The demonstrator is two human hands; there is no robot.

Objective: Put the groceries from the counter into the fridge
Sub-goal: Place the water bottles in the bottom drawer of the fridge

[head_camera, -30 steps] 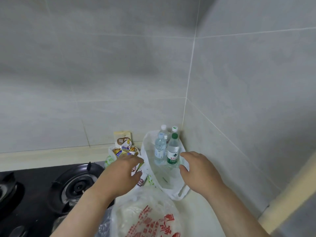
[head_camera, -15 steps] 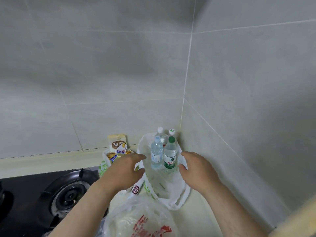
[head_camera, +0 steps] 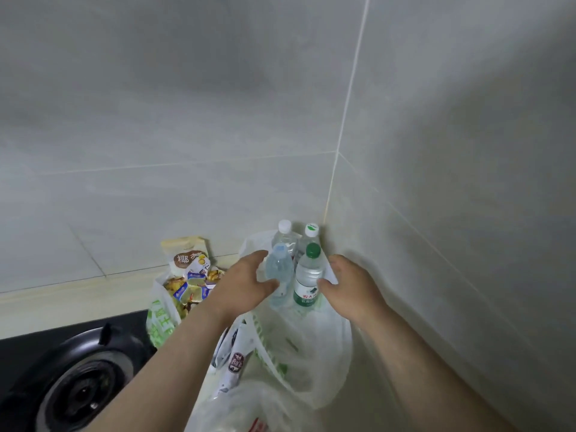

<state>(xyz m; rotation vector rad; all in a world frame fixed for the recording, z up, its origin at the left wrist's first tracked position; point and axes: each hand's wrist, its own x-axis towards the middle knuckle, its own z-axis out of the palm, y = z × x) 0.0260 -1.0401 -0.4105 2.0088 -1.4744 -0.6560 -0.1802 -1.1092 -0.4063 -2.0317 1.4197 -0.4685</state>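
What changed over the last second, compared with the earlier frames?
Both hands moved forward from the rim of the white bag. The left hand now curves around the blue-capped bottle, and the right hand around the green-capped bottle. Whether either grips is unclear. Bottles still upright in the bag; snack packets unmoved.

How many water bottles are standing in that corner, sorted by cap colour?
White-capped bottles: 2
Green-capped bottle: 1
Pale-blue-capped bottle: 1
Total: 4
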